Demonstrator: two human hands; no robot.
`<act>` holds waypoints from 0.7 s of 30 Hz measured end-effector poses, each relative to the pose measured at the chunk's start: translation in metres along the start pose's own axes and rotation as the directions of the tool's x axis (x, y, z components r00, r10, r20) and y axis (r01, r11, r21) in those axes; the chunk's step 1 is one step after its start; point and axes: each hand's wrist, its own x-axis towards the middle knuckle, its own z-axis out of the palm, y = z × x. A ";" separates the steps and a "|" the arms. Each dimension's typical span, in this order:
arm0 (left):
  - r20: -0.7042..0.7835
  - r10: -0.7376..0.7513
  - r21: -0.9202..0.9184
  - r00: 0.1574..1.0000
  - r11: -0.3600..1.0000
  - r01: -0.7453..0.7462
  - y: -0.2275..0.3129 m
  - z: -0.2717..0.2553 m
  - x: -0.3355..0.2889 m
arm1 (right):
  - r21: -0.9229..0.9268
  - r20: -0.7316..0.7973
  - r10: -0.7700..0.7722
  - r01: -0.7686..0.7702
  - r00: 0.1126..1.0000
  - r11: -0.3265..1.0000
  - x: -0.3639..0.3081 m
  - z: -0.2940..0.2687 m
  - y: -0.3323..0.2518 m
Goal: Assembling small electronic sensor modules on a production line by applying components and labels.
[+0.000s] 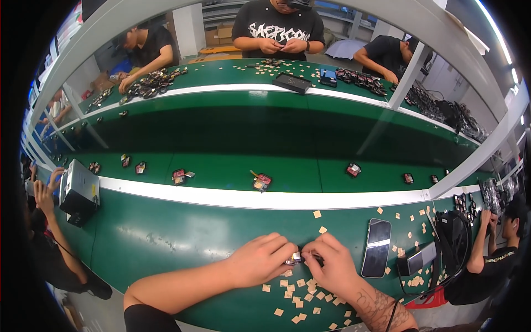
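Observation:
My left hand (261, 258) is closed around a small electronic part (293, 258) with a silvery, shiny face, just above the green tabletop (166, 227). My right hand (332, 264) meets it from the other side, thumb and forefinger pinched close to the part's right end. Something dark shows between those fingers, too small and covered to name. Below and between both hands, several little tan square pieces (301, 283) lie scattered on the table; more of them spread to the right.
Right of my hands lie a smartphone (376, 248), a grey box (418, 259) and a black cabled case (452, 235). A white ledge (265, 197) borders a green belt (310, 160) bearing red-and-black assemblies (261, 181). A grey machine (80, 191) stands left. Other people work around.

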 end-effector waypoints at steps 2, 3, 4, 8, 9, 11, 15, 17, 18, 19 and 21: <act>0.000 0.003 -0.001 1.000 1.000 -0.003 0.000 -0.001 0.001 | 0.037 -0.041 0.025 -0.023 0.999 0.999 0.005 -0.006 -0.011; -0.036 0.029 -0.004 0.999 1.000 -0.029 -0.001 -0.001 0.001 | 0.072 -0.079 0.048 -0.042 0.996 0.997 0.007 -0.008 -0.015; -0.073 0.055 -0.005 0.996 0.998 -0.056 -0.001 -0.001 0.001 | 0.074 -0.084 0.047 -0.041 0.995 0.996 0.008 -0.007 -0.015; -0.147 0.111 -0.032 0.983 0.993 -0.117 0.007 -0.007 0.007 | 0.353 0.093 0.165 -0.188 0.982 0.916 0.007 -0.009 -0.016; -0.141 0.032 -0.105 0.989 0.993 -0.047 0.010 -0.007 0.009 | 0.411 0.107 0.197 -0.224 0.975 0.884 0.007 -0.011 -0.016; -0.123 -0.040 -0.175 0.992 0.984 0.018 0.018 -0.009 0.011 | 0.414 0.088 0.202 -0.220 0.975 0.883 0.004 -0.007 -0.011; 0.199 -0.417 -0.556 0.887 0.697 0.452 0.021 0.001 0.006 | 0.395 0.096 0.173 -0.197 0.980 0.897 0.001 -0.009 -0.017; 0.197 -0.419 -0.640 0.886 0.629 0.440 0.017 0.003 0.009 | 0.403 0.100 0.188 -0.213 0.977 0.890 0.001 -0.010 -0.015; 0.189 -0.392 -0.608 0.900 0.674 0.421 0.017 0.001 0.015 | 0.402 0.108 0.211 -0.237 0.971 0.884 0.001 -0.010 -0.013; 0.181 -0.363 -0.574 0.914 0.716 0.398 0.016 0.001 0.021 | 0.410 0.102 0.206 -0.229 0.973 0.883 0.001 -0.007 -0.009; 0.120 -0.417 -0.485 0.901 0.767 0.420 -0.001 0.006 0.042 | 0.279 -0.158 0.128 -0.080 0.979 0.957 0.007 -0.003 0.000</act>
